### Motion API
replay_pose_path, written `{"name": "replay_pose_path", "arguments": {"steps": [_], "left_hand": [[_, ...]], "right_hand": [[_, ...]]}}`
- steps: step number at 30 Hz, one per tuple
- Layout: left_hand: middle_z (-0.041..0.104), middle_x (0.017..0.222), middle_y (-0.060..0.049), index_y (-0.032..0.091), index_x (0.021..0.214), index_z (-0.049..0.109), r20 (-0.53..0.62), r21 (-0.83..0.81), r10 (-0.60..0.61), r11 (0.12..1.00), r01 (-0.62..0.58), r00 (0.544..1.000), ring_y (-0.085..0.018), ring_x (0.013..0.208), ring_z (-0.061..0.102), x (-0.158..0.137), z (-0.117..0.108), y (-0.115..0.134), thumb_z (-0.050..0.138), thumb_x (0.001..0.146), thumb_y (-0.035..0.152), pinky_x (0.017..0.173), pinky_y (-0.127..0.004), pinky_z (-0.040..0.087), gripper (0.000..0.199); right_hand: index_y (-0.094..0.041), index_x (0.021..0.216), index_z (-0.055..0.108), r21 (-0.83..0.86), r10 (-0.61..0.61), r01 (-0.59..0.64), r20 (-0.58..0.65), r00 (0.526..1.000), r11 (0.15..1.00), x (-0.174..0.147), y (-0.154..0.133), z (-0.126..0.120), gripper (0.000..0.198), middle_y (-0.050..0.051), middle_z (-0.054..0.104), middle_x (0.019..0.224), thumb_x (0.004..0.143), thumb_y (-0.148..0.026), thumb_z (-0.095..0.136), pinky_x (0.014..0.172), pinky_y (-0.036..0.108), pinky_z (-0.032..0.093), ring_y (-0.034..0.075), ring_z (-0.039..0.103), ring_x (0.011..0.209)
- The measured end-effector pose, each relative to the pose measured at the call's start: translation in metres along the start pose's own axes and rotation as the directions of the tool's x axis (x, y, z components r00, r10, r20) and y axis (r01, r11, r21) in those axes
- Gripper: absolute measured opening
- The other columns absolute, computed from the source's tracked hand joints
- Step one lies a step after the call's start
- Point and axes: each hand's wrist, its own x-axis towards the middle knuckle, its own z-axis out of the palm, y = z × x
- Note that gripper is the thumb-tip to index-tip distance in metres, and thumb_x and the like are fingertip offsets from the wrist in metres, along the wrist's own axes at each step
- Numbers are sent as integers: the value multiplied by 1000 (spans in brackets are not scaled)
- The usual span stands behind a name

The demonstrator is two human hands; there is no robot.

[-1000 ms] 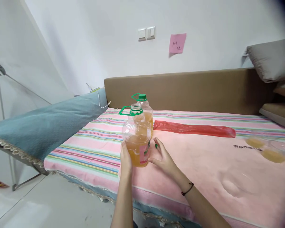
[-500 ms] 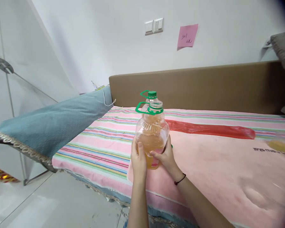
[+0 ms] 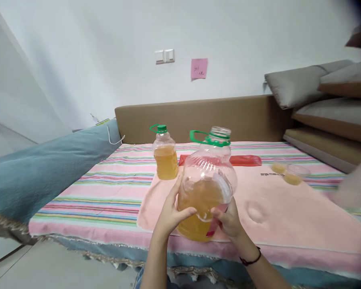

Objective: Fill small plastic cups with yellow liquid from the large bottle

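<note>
Ahead of you and spreading beyond both hands is the bed's striped cover, backed by a brown headboard past your fingertips. A pile of cushions stands well beyond your right hand, to its right. The pink mat lies beneath and past your hands. Between your palms is the large uncapped bottle, part full of amber liquid and leaning toward your right; you can't tell if its base touches the bed. Your left hand grips its left side, your right hand its right. The capped bottle stands upright beyond your left hand. Red plastic lies behind the held bottle, and two clear containers with yellow contents sit beyond your right hand, whose wrist wears a dark bracelet.
</note>
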Motion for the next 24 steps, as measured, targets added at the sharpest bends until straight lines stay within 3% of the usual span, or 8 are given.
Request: {"name": "replay_pose_path", "arguments": {"steps": [4, 7, 12, 17, 19, 21, 24], "left_hand": [[56, 137, -18, 20, 138, 49, 73, -123, 37, 992, -27, 997, -39, 133, 50, -11, 27, 11, 82, 56, 63, 113, -54, 38, 98], [60, 131, -19, 18, 134, 51, 85, -117, 60, 992, -50, 995, -38, 127, 56, -21, 40, 10, 82, 61, 54, 109, -55, 43, 88], [66, 121, -17, 18, 129, 53, -94, -99, 142, 983, -151, 985, -38, 117, 63, -38, 55, 1, 80, 63, 48, 101, -54, 50, 77], [67, 115, -15, 17, 126, 53, -196, -121, 120, 982, -145, 973, -33, 107, 68, -45, 62, 12, 75, 69, 48, 91, -45, 57, 69], [66, 117, -14, 18, 133, 47, -292, -55, 135, 986, -157, 947, -32, 108, 67, -42, 62, 14, 75, 70, 47, 91, -44, 56, 75], [60, 129, -16, 18, 141, 39, -421, 86, 170, 985, -148, 891, -33, 120, 61, -39, 62, 11, 77, 67, 45, 98, -45, 53, 87], [47, 145, -18, 19, 146, 33, -565, 343, 256, 937, -59, 785, -36, 137, 46, -33, 61, -3, 82, 60, 43, 111, -48, 43, 102]], "right_hand": [[-23, 138, 45, 35, 42, -47, 124, 991, 998, -11, -48, -9, 86, 14, 55, 136, 69, -46, 90, 105, 49, 46, 36, 52, 126], [-24, 140, 43, 30, 26, -32, 174, 984, 999, -18, -69, -12, 90, 14, 51, 140, 67, -46, 92, 108, 48, 42, 36, 48, 130], [-25, 151, 34, 2, 36, -37, 192, 981, 999, -31, -70, -21, 102, 14, 47, 144, 69, -51, 90, 110, 49, 40, 35, 46, 132], [-26, 151, 36, -128, -3, 21, 134, 991, 992, -32, -66, -18, 95, 11, 41, 150, 75, -60, 82, 113, 48, 36, 35, 39, 137], [-25, 148, 41, -213, -50, 67, 84, 995, 975, -31, -64, -10, 80, 10, 42, 149, 84, -59, 75, 115, 47, 35, 33, 39, 138], [-25, 147, 43, -280, -64, 68, 24, 998, 957, -32, -58, 1, 65, 10, 43, 148, 93, -52, 67, 116, 46, 33, 30, 39, 138], [-25, 153, 32, -285, -15, -1, -52, 999, 959, -39, -38, 16, 66, 9, 34, 154, 97, -47, 61, 118, 48, 30, 29, 32, 142]]}}
